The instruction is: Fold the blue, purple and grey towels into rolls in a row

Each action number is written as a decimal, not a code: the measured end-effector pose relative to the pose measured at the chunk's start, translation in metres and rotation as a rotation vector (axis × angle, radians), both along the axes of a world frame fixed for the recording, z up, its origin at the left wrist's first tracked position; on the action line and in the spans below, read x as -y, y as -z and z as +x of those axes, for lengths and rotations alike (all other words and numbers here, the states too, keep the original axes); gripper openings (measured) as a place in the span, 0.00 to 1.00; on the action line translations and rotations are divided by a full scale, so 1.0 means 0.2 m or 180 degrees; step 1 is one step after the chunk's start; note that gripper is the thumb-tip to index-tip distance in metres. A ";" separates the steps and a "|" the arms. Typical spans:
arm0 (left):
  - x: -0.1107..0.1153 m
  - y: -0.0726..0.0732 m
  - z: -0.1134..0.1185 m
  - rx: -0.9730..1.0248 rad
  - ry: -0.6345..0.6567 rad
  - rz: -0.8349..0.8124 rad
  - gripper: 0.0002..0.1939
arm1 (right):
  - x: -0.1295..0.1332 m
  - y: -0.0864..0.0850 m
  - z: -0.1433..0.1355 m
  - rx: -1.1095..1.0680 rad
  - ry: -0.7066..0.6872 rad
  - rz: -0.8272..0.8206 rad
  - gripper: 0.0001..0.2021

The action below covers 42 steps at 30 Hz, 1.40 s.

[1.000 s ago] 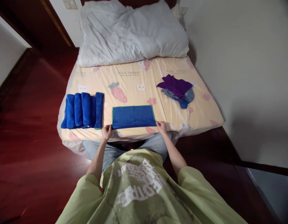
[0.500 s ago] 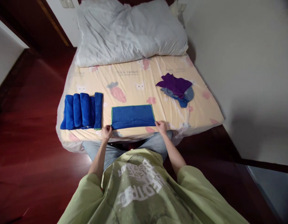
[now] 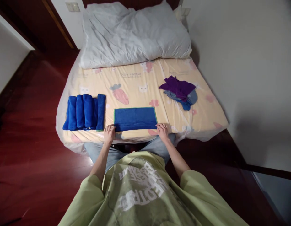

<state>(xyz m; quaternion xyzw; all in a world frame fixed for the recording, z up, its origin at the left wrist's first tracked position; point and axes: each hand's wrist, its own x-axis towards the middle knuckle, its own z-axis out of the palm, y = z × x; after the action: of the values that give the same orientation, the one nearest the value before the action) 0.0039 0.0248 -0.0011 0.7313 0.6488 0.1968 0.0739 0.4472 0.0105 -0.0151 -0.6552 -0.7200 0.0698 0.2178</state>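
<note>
A blue towel (image 3: 136,117) with green edging lies flat on the bed in front of me, its near edge folded over in a narrow strip. At the towel's near left corner, my left hand (image 3: 109,133) is closed, fingers pinching the fold. My right hand (image 3: 162,130) pinches the near right corner in the same way. Left of the towel, several rolled or folded blue towels (image 3: 88,111) lie side by side, close to my left hand. Beyond my right hand rests a loose heap with a purple cloth (image 3: 179,87) on top of grey and blue cloths (image 3: 187,103).
The bed (image 3: 133,89) has a pale yellow sheet with carrot and rabbit prints. A grey-white quilt (image 3: 136,34) is bunched at its far end. A wall (image 3: 241,78) stands on the right, and dark red floor (image 3: 37,125) lies on the left.
Both hands remain at the towel's near corners, their fingers now laid further forward over the folded edge. The view has shifted slightly; the towels and heap lie as before.
</note>
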 end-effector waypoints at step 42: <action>-0.06 -0.02 -0.05 0.1103 -0.0643 -0.0697 0.21 | -0.08 0.05 0.14 -0.1180 0.0396 -0.1035 0.18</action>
<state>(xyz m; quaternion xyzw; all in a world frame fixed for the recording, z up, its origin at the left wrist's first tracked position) -0.0063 0.0359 0.0024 0.6055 0.7139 0.2543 0.2431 0.4748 0.0271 -0.0261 -0.7007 -0.6054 0.2901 0.2417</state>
